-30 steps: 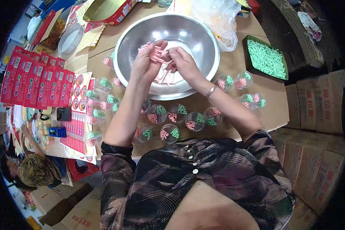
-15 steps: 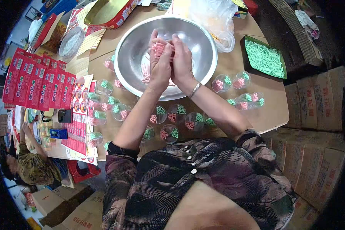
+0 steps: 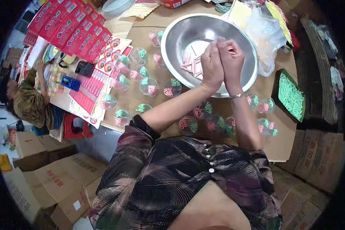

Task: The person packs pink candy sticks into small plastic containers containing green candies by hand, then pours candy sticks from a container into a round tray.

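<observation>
My left hand and my right hand are closed together around a bundle of pink sticks, whose ends show near the right fingers. Both hands are above a large steel bowl. Loose pink sticks lie on the bottom of the bowl, left of my hands. Around the bowl's near side, clear round cups hold pink and green sticks in separate bunches. My wrists hide part of the bowl's near rim.
A dark tray of green sticks is at the right, beside a clear plastic bag. Red printed packets and sticker sheets lie at the left. Another person sits at far left. Cardboard boxes stand on the floor.
The view has turned, so the bowl and table appear further right. My hands have closed more tightly together, and the pink sticks that showed in my left palm are now mostly covered.
</observation>
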Tool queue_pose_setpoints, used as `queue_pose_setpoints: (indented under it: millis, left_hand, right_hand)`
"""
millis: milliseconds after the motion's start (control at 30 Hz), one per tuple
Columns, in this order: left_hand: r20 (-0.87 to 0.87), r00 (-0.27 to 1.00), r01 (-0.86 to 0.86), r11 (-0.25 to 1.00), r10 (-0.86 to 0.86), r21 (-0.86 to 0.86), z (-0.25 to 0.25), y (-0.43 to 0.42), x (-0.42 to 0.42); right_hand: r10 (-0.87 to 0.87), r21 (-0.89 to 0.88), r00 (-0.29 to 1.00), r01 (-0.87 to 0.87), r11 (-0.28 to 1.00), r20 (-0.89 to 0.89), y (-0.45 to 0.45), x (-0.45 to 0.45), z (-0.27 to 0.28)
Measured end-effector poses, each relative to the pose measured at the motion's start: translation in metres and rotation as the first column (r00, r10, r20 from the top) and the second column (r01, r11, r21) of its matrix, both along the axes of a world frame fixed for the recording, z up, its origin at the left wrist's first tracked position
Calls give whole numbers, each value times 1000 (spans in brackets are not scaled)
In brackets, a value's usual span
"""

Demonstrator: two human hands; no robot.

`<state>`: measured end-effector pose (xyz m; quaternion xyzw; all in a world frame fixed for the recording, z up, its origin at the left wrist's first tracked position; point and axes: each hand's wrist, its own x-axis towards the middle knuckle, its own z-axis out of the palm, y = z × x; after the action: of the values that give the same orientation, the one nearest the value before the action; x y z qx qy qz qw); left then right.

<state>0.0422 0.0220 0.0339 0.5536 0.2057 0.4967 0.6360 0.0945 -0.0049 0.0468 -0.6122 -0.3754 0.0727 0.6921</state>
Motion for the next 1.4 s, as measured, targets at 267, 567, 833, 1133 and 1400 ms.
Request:
queue_pose_setpoints:
  millis: [267, 567, 833, 1133, 1400]
  left_hand:
    - [50, 998, -45, 998, 47, -37, -2, 10, -6]
    - [-822, 427, 266, 817, 376, 512, 6, 153, -113]
    - [-880, -14, 375, 818, 475, 435, -38, 221, -156]
    - [-603, 705, 34, 831, 374, 556, 3, 181, -170]
    - [-237, 939, 294, 938, -248, 183, 8, 77, -129]
  right_hand:
    - [25, -117, 993, -39, 992, -118, 3, -10, -8]
    - [237, -268, 876, -369, 890, -419, -28, 30, -23]
    - [983, -253, 145, -961, 111, -117, -66, -89, 53]
    - [995, -221, 89, -972, 76, -48, -95, -107, 69]
    - [983, -190, 185, -964, 184, 12, -99, -106, 63]
